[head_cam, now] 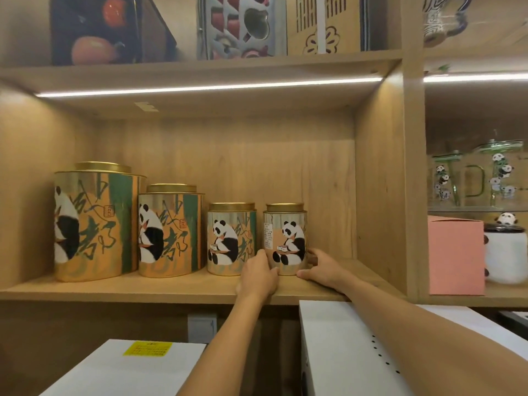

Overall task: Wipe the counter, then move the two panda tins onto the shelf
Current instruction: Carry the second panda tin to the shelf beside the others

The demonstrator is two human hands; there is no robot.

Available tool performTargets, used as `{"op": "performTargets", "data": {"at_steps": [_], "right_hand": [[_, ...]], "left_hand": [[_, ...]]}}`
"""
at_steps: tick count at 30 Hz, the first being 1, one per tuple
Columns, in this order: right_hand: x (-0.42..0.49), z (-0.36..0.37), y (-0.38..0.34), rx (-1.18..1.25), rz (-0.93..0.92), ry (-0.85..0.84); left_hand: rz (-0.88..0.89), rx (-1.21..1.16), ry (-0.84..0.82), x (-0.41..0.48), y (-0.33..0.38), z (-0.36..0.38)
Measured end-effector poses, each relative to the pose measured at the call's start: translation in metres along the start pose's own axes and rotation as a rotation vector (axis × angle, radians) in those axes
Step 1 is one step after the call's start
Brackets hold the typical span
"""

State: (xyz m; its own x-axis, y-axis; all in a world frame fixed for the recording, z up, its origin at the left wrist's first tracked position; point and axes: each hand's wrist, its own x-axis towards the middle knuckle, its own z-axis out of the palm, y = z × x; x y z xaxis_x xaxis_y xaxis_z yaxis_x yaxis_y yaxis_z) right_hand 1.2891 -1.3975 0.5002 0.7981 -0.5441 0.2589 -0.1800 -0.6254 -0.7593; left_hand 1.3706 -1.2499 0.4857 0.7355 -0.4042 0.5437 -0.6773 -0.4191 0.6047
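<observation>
Several panda tins with gold lids stand in a row on the wooden shelf, from largest on the left to smallest on the right. The smallest tin stands upright at the right end, close to a slightly wider small tin. My left hand grips the smallest tin's lower left side. My right hand grips its lower right side, thumb at the base. The large tin and medium tin stand further left, untouched.
The shelf's right wall stands close beside the smallest tin. A pink box and a white panda jar fill the neighbouring compartment, with glass panda cups behind. White boxes sit below the shelf. Boxed items fill the upper shelf.
</observation>
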Motion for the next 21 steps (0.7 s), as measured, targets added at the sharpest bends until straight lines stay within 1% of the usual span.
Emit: {"op": "performTargets", "data": {"at_steps": [3, 7, 13, 18, 21], "right_hand": [[-0.0003, -0.0014, 0.0009, 0.026, 0.017, 0.021], [0.0001, -0.0004, -0.0019, -0.008, 0.026, 0.007], [-0.0001, -0.0028, -0.0008, -0.003, 0.061, 0.0], [0.0014, -0.0023, -0.0009, 0.02, 0.067, -0.006], [0.0013, -0.002, -0.0009, 0.019, 0.061, -0.015]], "left_hand": [[0.007, 0.012, -0.008, -0.0016, 0.001, -0.0011], [0.015, -0.038, 0.021, -0.0007, 0.0015, -0.0013], [0.021, 0.007, -0.027, 0.0014, -0.0007, -0.0011], [0.031, 0.003, 0.001, 0.0027, -0.0007, -0.0002], [0.031, 0.009, -0.01, 0.0027, -0.0015, 0.0004]]}}
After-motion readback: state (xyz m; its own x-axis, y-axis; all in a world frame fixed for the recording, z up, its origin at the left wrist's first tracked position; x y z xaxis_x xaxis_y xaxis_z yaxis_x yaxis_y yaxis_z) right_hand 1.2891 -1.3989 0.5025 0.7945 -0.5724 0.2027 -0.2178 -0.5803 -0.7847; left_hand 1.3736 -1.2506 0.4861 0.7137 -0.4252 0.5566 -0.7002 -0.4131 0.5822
